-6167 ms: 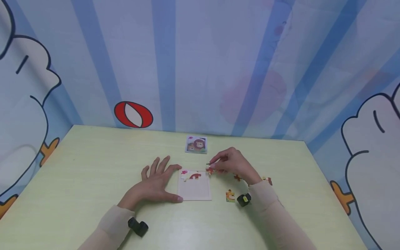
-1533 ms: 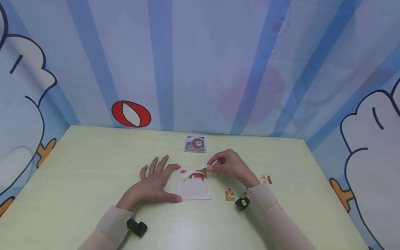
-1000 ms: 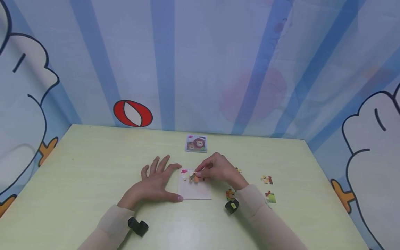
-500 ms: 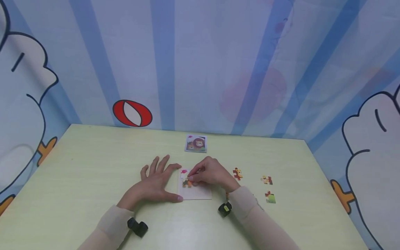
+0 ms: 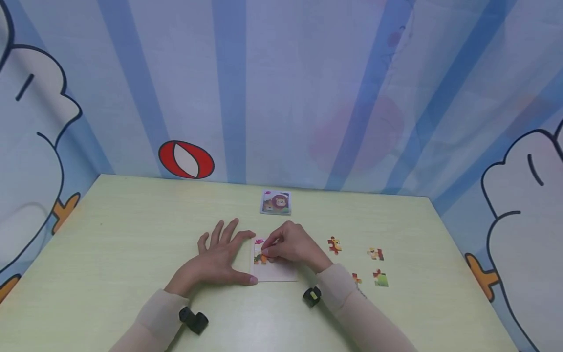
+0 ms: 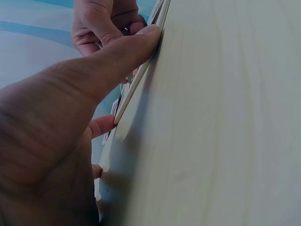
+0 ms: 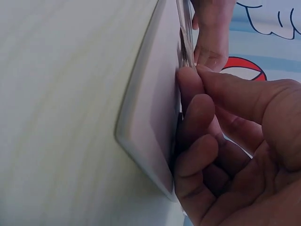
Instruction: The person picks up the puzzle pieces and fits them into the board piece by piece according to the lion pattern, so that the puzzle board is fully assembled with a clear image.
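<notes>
In the head view my left hand [image 5: 215, 261] lies at the left side of a white puzzle board [image 5: 281, 275], fingers spread. Its thumb touches the lower left corner and its index finger the upper left one. My right hand [image 5: 292, 244] is over the board, pinching an orange and green puzzle piece [image 5: 260, 258] between thumb and index finger. That piece sits at the board's left side, just below a piece with a pink flower [image 5: 258, 241]. The right hand hides most of the top row. In the right wrist view, the pinched piece [image 7: 187, 47] shows edge-on close to the board.
Several loose puzzle pieces lie to the right: a brown and yellow piece [image 5: 334, 245], a cream and brown piece [image 5: 376, 253], a green piece [image 5: 380, 277] and a red piece [image 5: 357, 278] partly behind the right sleeve. A lion picture card [image 5: 275, 202] lies beyond the board.
A red-brown piece has gone into the board's top row. Since then my right hand has carried the orange and green piece leftward from the upper right corner to the left side. My left hand stays put.
</notes>
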Available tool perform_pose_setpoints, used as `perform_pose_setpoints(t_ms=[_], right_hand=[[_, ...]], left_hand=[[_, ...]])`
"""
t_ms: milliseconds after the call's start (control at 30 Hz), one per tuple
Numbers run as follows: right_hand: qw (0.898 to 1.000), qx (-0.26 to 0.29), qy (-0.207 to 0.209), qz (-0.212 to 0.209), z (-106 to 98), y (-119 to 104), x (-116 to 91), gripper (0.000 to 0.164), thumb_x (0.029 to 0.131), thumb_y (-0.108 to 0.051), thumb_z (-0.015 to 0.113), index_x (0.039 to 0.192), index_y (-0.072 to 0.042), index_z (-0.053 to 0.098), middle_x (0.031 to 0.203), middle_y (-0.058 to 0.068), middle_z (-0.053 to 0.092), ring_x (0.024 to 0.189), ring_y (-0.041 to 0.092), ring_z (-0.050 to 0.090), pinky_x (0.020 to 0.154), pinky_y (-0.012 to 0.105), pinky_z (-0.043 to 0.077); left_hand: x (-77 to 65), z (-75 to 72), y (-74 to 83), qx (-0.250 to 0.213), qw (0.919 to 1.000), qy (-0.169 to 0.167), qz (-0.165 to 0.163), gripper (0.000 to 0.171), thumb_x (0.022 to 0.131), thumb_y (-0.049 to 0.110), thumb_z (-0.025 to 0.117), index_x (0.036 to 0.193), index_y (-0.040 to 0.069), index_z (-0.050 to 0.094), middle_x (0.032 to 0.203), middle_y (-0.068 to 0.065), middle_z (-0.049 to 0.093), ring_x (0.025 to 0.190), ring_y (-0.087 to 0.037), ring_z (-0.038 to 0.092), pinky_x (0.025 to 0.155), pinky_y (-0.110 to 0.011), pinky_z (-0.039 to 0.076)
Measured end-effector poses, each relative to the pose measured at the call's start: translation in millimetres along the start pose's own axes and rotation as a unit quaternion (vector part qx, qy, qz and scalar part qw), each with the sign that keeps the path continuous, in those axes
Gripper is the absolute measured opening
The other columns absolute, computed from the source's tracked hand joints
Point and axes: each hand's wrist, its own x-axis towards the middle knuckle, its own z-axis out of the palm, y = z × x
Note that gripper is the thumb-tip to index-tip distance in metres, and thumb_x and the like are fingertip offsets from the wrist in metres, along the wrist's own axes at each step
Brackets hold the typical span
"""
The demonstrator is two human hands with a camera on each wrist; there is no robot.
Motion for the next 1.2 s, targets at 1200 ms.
perform_pose_setpoints(t_ms=[1200], right_hand=[[0.999, -0.024, 0.017, -0.02, -20, 8, -10, 0.01, 0.098, -0.025, 0.078, 0.104, -0.019, 0.083, 0.082, 0.0, 0.08, 0.073, 0.014, 0.068, 0.067, 0.028, 0.053]], left_hand=[[-1.3, -3.0, 4.2, 0.006, 1.0, -0.002, -0.007, 0.106, 0.075, 0.071, 0.086, 0.161, 0.033, 0.039, 0.183, -0.016, 0.003, 0.167, -0.051, -0.006, 0.123, -0.083, -0.001]])
